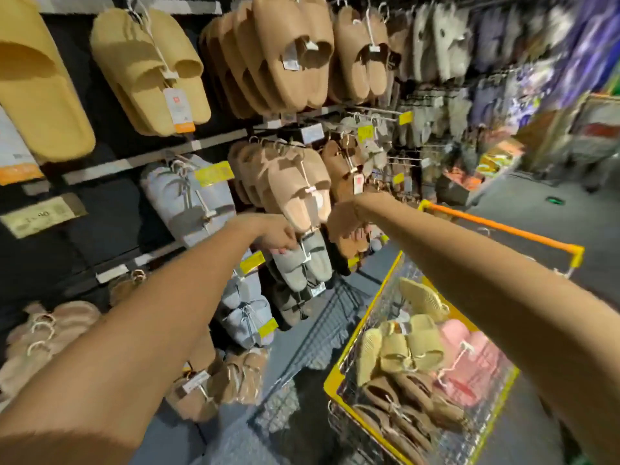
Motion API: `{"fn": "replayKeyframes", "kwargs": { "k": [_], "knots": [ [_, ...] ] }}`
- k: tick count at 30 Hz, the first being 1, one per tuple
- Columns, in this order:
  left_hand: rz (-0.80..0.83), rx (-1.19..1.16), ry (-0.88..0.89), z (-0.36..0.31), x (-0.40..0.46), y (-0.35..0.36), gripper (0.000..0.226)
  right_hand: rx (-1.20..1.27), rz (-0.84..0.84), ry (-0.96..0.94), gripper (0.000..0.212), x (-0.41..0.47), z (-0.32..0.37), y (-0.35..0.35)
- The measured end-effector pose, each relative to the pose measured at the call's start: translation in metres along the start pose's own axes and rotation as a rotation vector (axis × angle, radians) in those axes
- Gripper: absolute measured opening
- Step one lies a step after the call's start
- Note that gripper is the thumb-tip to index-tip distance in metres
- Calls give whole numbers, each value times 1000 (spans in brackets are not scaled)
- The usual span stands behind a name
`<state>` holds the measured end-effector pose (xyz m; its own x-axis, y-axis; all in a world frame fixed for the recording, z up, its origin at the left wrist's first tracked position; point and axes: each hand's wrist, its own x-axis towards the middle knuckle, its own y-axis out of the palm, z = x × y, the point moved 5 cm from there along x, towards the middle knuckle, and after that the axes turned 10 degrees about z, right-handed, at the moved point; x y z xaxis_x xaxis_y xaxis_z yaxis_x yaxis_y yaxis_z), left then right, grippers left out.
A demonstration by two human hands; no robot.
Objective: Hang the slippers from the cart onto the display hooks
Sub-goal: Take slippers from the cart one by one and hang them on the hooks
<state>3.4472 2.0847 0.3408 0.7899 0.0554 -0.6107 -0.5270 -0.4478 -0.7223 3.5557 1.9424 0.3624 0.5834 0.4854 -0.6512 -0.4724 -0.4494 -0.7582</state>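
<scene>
My left grip (278, 237) is curled shut at the top of a grey felt slipper pair (303, 263), which hangs below it, long axis vertical, toes down. My right grip (345, 223) clasps brown slippers (349, 245). More pairs lie flat in the yellow wire cart (335, 374) at lower right.

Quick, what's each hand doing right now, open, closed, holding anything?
Left hand: closed, gripping the grey slippers by their top at the display.
Right hand: closed on the brown slippers beside them.
</scene>
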Motion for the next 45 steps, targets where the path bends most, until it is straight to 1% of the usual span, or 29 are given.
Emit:
{"fn": "replayKeyframes", "kwargs": {
  "k": [2, 3, 5, 6, 8, 9, 11, 14, 16, 17, 19, 21, 22, 24, 26, 28, 30, 31, 33, 35, 38, 40, 43, 45],
  "knots": [
    [1, 45, 51, -17, 15, 23, 20, 12, -5, 35, 33, 9, -31, 28],
    [15, 67, 74, -28, 22, 35, 22, 20, 25, 68, 31, 23, -52, 47],
    [31, 69, 114, -44, 33, 49, 22, 17, 4, 99, 36, 36, -80, 74],
    [54, 60, 136, -53, 40, 59, 20, 79, -21, 108, 33, 16, -83, 89],
    [94, 68, 181, -72, 55, 77, 17, 93, 38, 112, 24, 3, -96, 121],
    [105, 71, 202, -82, 63, 85, 17, 79, 74, 112, 26, -2, -99, 137],
    [108, 93, 224, -98, 82, 99, 22, 124, 69, 173, 29, -1, -117, 161],
    [113, 87, 253, -116, 114, 126, 26, 172, 88, 179, 28, 9, -138, 196],
    [163, 82, 256, -124, 136, 149, 25, 240, 63, 193, 19, 17, -148, 215],
    [194, 109, 257, -128, 149, 161, 23, 277, 68, 192, 20, 34, -157, 227],
    [240, 221, 243, -134, 172, 182, 21, 210, 96, 201, 30, 31, -157, 245],
    [247, 316, 241, -135, 194, 198, 21, 245, 104, 244, 41, 41, -162, 268],
    [251, 335, 245, -137, 204, 204, 21, 230, 123, 211, 43, 46, -160, 278],
    [294, 332, 240, -135, 227, 220, 21, 190, 111, 185, 41, 63, -157, 293],
    [335, 341, 231, -132, 247, 236, 20, 217, 155, 150, 35, 93, -159, 316],
    [376, 303, 208, -127, 263, 254, 17, 230, 208, 146, 30, 109, -159, 336],
    [395, 275, 194, -123, 275, 271, 32, 263, 224, 166, 25, 128, -159, 355],
    [404, 286, 189, -122, 278, 278, 35, 285, 226, 183, 24, 135, -159, 361],
    [435, 317, 183, -118, 284, 292, 30, 318, 251, 193, 30, 151, -158, 375],
    [465, 271, 174, -113, 292, 305, 23, 377, 297, 177, 36, 159, -155, 384],
    [473, 199, 165, -108, 300, 315, 24, 372, 286, 160, 31, 175, -154, 397],
    [479, 176, 164, -107, 304, 319, 24, 378, 294, 157, 33, 190, -156, 410],
    [473, 100, 149, -99, 313, 330, 27, 453, 295, 189, 39, 189, -159, 416],
    [492, 54, 141, -96, 315, 337, 22, 529, 245, 216, 35, 188, -163, 416]
  ]
}}
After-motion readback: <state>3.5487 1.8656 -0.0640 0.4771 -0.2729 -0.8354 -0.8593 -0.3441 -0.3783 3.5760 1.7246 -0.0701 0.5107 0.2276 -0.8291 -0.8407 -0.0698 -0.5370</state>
